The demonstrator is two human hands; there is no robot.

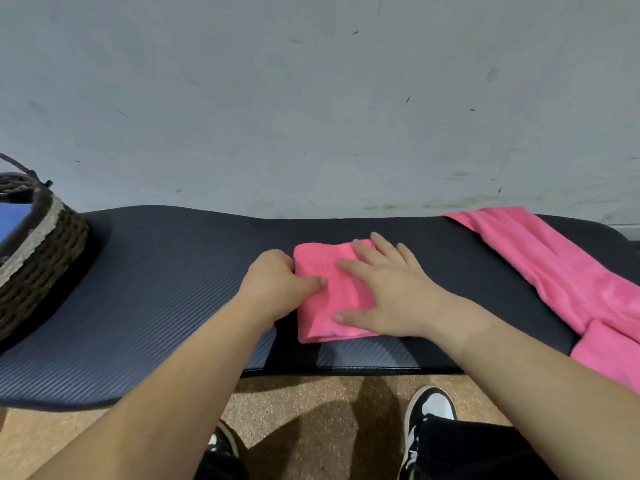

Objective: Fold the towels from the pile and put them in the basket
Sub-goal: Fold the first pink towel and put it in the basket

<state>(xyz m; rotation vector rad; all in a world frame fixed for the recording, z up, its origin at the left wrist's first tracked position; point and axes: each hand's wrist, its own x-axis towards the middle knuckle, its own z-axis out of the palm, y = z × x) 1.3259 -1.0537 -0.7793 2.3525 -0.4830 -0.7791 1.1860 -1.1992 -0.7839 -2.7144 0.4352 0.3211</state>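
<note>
Left fingers: we see the left hand (277, 282) pinching the left edge of the folded pink towel (318, 320), thumb on top.
Right fingers: the right hand (384, 296) lies flat and spread, pressing the towel down.
Towel: mid-counter, on a dark ribbed mat (156, 289).
Doing it well: we judge the flat hand should smooth the layers before the left lifts, so the fold holds on the way to the wicker basket (41, 251), far left.
Pile: more pink towels (554, 271) at the right, well apart.
Hidden: the left fingertips, under the edge; the basket is cut off, with something blue (14, 216) inside that we cannot identify.
</note>
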